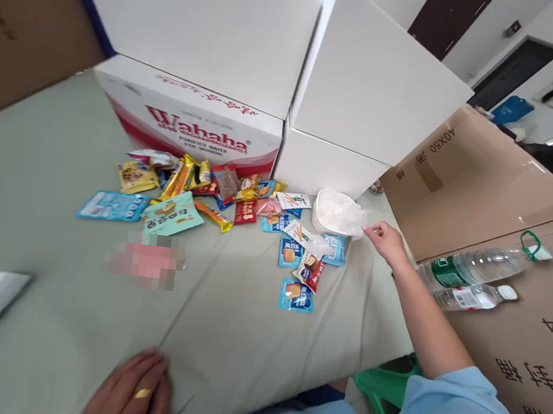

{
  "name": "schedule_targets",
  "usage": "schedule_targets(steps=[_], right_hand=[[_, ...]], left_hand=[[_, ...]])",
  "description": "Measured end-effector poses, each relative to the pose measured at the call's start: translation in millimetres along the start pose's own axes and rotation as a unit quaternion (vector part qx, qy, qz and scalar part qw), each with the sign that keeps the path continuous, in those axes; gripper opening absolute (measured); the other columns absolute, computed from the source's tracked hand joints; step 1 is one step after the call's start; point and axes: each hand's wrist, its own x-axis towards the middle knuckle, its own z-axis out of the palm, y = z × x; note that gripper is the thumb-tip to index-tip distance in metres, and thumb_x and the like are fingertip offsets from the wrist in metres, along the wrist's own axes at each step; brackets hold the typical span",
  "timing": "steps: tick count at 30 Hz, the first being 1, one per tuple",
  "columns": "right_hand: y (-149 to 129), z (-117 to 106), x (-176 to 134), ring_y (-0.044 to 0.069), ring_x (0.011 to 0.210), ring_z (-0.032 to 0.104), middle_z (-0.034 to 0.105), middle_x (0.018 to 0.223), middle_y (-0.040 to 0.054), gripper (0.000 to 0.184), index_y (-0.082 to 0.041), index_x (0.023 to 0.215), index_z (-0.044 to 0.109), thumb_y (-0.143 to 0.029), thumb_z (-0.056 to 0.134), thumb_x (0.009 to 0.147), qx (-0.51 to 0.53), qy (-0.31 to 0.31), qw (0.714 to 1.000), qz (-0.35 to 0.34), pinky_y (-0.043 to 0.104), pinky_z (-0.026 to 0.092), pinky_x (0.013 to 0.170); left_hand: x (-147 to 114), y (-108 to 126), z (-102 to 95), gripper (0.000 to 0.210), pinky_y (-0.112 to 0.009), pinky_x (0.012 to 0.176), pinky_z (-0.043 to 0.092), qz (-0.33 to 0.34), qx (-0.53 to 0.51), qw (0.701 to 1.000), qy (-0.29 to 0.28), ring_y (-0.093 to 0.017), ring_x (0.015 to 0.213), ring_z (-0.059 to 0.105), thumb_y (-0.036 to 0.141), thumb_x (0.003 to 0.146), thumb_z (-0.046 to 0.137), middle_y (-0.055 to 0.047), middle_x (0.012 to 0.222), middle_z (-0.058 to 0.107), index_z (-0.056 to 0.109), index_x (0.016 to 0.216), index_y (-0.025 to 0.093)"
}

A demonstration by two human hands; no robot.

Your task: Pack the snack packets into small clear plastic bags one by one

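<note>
A narrow grip from the right hand (pixel 384 239), thumb and finger pinched on a corner of clear plastic (pixel 352 222)! That plastic spills over the white container (pixel 324 226), which sits on the creased, cloth-covered surface (pixel 230 336), and the hand is working at its three o'clock side.

Let's take the container as the centre of our clock. At six, just below it, a pale blue packet (pixel 335 253); at seven, a red-and-white packet (pixel 309 271), and beyond that another blue one (pixel 296 297) lying apart. Over at nine, a white packet (pixel 293 200) is near the rim, then comes a jumbled heap of snacks (pixel 184 175), with a mint-green packet (pixel 173 214) at its near edge.

Between seven and eight, the left hand (pixel 130 390) rests on the surface, ring on a finger; whether anything lies beneath it, I can't tell. A pink item (pixel 148 264) at about half past eight is blurred out.

Up towards ten stands the Wahaha box (pixel 195 126), and at twelve a white box (pixel 332 163). Wide out between three and four, two clear bottles (pixel 481 266) lie by the brown cardboard (pixel 462 176). And at five, a green stool (pixel 382 388)!
</note>
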Motion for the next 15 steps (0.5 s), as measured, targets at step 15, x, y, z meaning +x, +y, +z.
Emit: schedule_targets(steps=[15], right_hand=[[-130.5,-1.8,-172.0,0.009,0.052,0.042,0.068,0.075,0.0008,0.040,-0.023,0.080,0.057,-0.047,0.088,0.070,0.438,-0.177,0.881,-0.010,0.022,0.030,0.046]], left_hand=[[12.9,43.7,-26.2,0.015,-0.037,0.083,0.059,-0.293,-0.362,0.881,0.080,-0.021,0.097,0.068,0.029,0.100,0.056,-0.008,0.105,0.068,0.068,0.105,0.022]])
